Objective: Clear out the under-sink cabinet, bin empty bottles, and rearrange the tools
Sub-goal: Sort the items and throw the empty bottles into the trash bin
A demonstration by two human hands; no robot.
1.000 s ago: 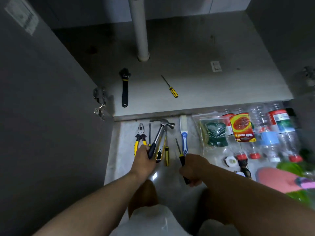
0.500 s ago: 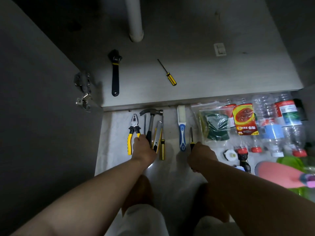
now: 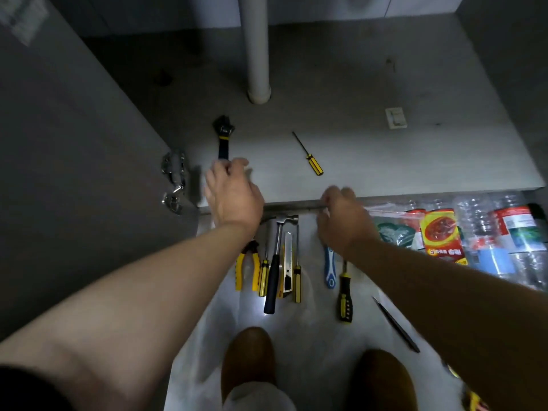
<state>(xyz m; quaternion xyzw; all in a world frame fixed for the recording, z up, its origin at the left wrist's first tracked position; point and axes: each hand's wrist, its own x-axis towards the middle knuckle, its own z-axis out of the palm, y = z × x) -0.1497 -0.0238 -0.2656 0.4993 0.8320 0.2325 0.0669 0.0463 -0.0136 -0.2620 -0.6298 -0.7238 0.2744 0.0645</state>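
The wrench (image 3: 224, 134) lies near the front left corner of the cabinet floor (image 3: 385, 161), with its handle pointing to the front edge. The left hand (image 3: 234, 197) is over the end of that handle with the fingers bent down. Because of the blur I cannot tell if it grasps. The right hand (image 3: 344, 221) hangs over the front edge, loosely bent, and holds nothing that I can see. The small screwdriver (image 3: 308, 154) lies further in, apart from it. I think the step is to take out these two tools. Better to close the fingers fully round the handle before lifting, because the head looks heavy, then lay the wrench beside the pliers (image 3: 246, 265).
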